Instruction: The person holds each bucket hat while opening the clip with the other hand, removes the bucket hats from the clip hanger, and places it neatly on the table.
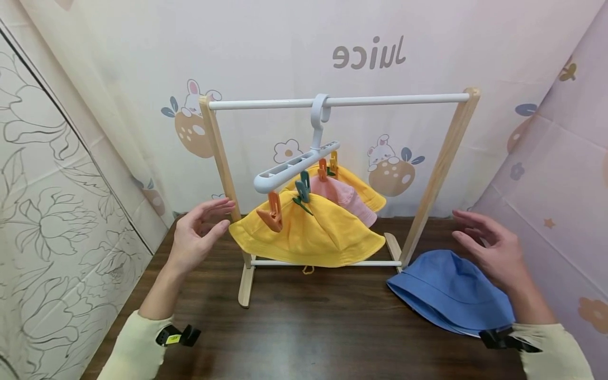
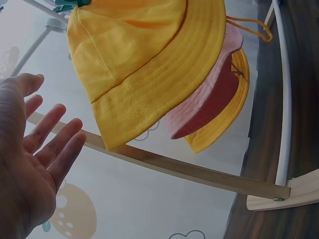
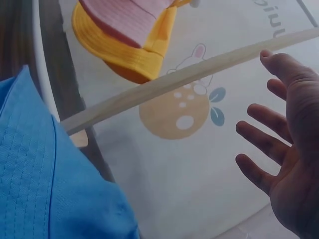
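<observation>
A yellow bucket hat [image 1: 318,232] hangs by green and orange clothespins [image 1: 273,214] from a pale grey clip hanger [image 1: 290,169]. Behind it hang a pink hat [image 1: 351,198] and a second yellow hat [image 1: 368,190]. My left hand [image 1: 198,235] is beside the front hat's left brim, fingers loosely spread and holding nothing; the left wrist view shows a gap between fingers and brim. My right hand [image 1: 496,250] hovers above a blue bucket hat [image 1: 448,290] lying on the table, its relaxed fingers holding nothing. In the right wrist view the blue hat [image 3: 30,169] is apart from the fingers.
The hanger hooks over the white top rod [image 1: 394,100] of a wooden rack, whose right post [image 1: 439,174] stands between the hanging hats and my right hand. The rack's feet [image 1: 246,287] rest on the dark wooden table [image 1: 304,327]. Printed curtains [image 1: 237,53] surround it.
</observation>
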Demonstrator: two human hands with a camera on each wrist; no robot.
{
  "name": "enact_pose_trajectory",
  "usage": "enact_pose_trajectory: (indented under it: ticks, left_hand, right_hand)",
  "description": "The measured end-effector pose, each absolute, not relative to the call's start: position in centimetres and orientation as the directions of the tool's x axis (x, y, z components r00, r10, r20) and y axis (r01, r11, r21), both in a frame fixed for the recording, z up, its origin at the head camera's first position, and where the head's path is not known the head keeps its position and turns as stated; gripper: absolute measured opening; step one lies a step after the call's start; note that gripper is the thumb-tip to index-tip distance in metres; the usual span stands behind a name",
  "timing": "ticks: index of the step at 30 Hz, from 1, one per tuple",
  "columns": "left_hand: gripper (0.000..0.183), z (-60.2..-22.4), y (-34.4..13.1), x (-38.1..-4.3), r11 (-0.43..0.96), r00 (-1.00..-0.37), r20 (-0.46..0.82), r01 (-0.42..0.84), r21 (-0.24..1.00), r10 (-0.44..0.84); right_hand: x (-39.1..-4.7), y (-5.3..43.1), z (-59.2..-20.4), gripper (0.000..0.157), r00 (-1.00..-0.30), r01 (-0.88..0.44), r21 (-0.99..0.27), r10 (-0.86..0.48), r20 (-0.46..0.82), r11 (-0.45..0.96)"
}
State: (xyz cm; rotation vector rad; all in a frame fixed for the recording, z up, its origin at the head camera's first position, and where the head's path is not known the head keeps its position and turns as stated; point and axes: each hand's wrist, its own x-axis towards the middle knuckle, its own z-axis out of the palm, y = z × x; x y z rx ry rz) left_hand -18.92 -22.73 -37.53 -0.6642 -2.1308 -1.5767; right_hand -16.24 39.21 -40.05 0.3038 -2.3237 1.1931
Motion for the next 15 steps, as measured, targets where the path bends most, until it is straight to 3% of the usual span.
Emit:
enact_pose_trajectory:
  ticks: [15]
  left_hand:
    - [0.047,-37.0,-21.9,-19.2,0.228,-0.803,0.581,0.596,0.770,0.132]
  right_hand:
    - [-15.9,37.2,-39.0,0.055,-0.839,-0.450,-0.681,-0.012,0.545,0.577]
